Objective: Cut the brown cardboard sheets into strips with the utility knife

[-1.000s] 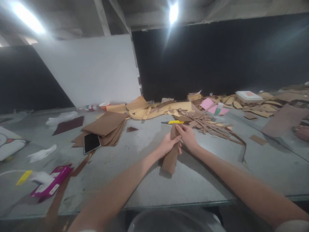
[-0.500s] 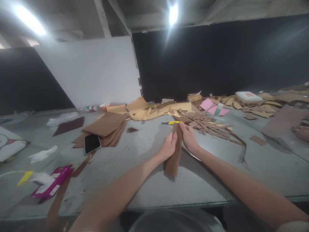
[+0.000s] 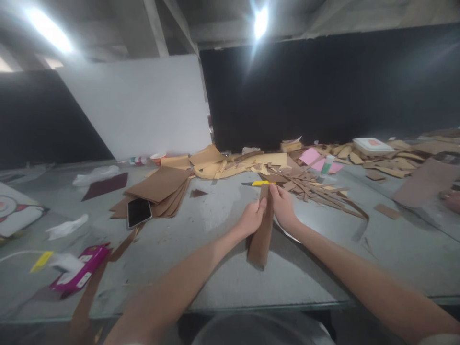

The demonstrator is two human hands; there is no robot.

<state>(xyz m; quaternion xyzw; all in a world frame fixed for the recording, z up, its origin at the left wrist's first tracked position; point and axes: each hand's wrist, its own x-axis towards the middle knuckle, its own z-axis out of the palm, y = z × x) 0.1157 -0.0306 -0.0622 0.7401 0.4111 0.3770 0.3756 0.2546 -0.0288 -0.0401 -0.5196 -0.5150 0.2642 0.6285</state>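
Note:
A long brown piece of leather-like or card-like sheet (image 3: 261, 247), seemingly folded lengthwise, is held up in front of me with its near end low over the table. My left hand (image 3: 252, 219) is closed on its left edge, thumb on top. My right hand (image 3: 284, 206) pinches the upper right edge near the far end. Just beyond the fingertips is a yellow utility knife (image 3: 261, 183), its dark tip pointing left; I cannot tell whether it touches the right hand. A pale curved thing (image 3: 287, 233) lies partly hidden under my right wrist.
A stack of brown sheets (image 3: 158, 184) with a phone (image 3: 139, 212) on it lies left. Brown strips (image 3: 312, 187) and yellowish scraps spread behind my hands. A magenta power strip (image 3: 82, 268) sits front left. At the far right edge, another person's hand (image 3: 451, 197) shows beside a brown sheet.
The whole view has shifted slightly. Both hands keep their hold on the brown piece, whose near end has tilted a little; nothing was let go.

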